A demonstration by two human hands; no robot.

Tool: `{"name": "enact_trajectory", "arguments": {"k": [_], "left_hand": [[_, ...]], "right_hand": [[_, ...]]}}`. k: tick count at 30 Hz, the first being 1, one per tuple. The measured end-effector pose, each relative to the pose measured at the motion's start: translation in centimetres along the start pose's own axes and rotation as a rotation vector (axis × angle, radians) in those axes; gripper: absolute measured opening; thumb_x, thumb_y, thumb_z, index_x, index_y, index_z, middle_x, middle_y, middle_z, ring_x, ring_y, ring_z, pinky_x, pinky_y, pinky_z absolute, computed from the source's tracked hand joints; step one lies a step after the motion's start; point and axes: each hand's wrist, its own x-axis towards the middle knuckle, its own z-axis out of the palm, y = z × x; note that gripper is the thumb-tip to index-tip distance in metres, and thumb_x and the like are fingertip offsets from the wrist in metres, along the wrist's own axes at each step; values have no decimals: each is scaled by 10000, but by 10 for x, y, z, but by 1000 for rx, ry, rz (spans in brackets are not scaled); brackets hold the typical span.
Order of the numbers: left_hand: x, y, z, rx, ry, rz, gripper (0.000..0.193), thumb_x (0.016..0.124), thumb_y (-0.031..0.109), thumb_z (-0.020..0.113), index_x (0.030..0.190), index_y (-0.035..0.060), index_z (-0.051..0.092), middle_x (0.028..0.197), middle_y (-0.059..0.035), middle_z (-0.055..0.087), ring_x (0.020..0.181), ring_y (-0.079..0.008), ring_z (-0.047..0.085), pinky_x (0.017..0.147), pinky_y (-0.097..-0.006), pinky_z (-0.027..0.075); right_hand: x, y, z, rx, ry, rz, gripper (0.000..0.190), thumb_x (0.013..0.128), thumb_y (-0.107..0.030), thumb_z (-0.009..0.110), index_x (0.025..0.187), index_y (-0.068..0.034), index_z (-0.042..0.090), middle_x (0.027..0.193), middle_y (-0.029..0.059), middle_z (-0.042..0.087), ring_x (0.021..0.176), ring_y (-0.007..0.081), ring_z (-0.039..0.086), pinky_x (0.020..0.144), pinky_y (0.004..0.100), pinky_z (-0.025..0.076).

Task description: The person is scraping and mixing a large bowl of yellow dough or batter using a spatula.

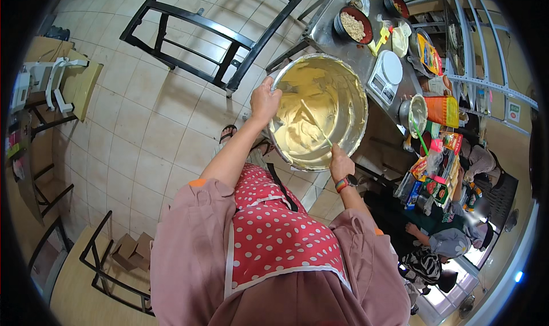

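Observation:
A large metal mixing bowl [358, 142] is tilted in front of me, its mouth towards me. Pale yellow batter [294, 135] lies in its bottom and smears the inner wall up to the rim. My left hand [265, 101] grips the rim on the left side. In my right hand [341, 162], low at the right of the bowl, is the handle of a spatula [316, 123]. The spatula's far end rests in the batter, where its blade is partly hidden.
A steel table [319, 30] at upper right bears a bowl of crumbly food [352, 25], a digital kitchen scale [386, 77] and a smaller metal bowl [418, 113] with a green-handled utensil. A black metal frame [201, 17] stands ahead on the tiles. Other people [450, 240] are at right.

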Motion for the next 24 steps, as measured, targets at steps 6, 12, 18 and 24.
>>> {"name": "enact_trajectory", "arguments": {"k": [6, 12, 18, 24], "left_hand": [[-3, -1, -1, 44, -17, 8, 143, 669, 133, 489, 762, 28, 459, 565, -179, 509, 572, -365, 524, 539, -430, 396], [-6, 4, -3, 68, -56, -2, 140, 665, 134, 502, 764, 43, 464, 552, -167, 505, 565, -360, 522, 537, -434, 395], [-6, 9, -2, 109, -101, -40, 150, 667, 141, 512, 784, 53, 476, 569, -157, 517, 576, -353, 526, 545, -437, 398], [-5, 8, -5, 136, -56, -67, 157, 676, 149, 512, 814, 76, 501, 597, -141, 542, 616, -341, 546, 561, -428, 409]], "right_hand": [[21, 10, -14, -169, -79, -1, 334, 754, -49, 427, 1081, -108, 455, 842, 141, 551, 667, 299, 586, 556, 386, 480], [82, 29, -24, -398, -89, -91, 465, 780, -60, 398, 1239, -126, 363, 897, 147, 522, 640, 277, 594, 526, 370, 484], [152, 55, -6, -562, -166, -67, 364, 842, -95, 337, 1200, -124, 397, 864, 146, 556, 684, 279, 603, 548, 372, 488], [118, 67, 49, -379, -426, 78, 326, 825, -304, 388, 842, -89, 632, 863, 164, 613, 806, 302, 602, 682, 392, 485]]}}
